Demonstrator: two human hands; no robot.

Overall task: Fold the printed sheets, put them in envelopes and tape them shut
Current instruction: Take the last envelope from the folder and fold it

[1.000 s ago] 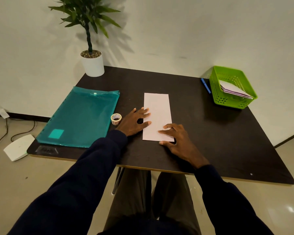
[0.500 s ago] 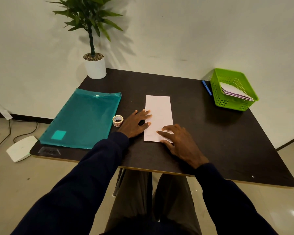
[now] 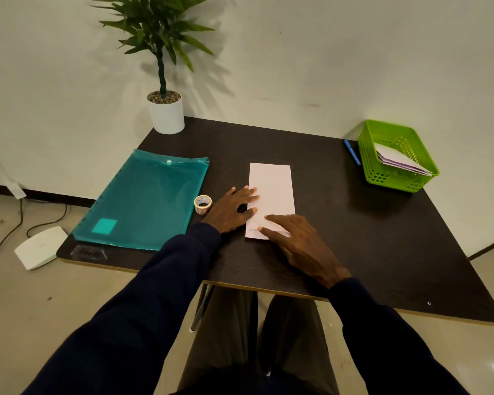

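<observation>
A long white envelope (image 3: 271, 189) lies flat in the middle of the dark table (image 3: 354, 238), its short end toward me. My left hand (image 3: 231, 209) rests flat beside its left edge, fingertips pressing on the paper. My right hand (image 3: 300, 243) lies flat over the near end of the envelope, fingers stretched leftward across it. A small roll of tape (image 3: 203, 204) stands just left of my left hand.
A teal plastic folder (image 3: 146, 201) covers the table's left part. A green basket (image 3: 397, 155) holding several envelopes sits at the far right corner, a blue pen (image 3: 352, 152) beside it. A potted plant (image 3: 166, 112) stands at the far left corner.
My right hand has slid left across the near end of the envelope. The left hand stays where it was. The view has shifted slightly.
</observation>
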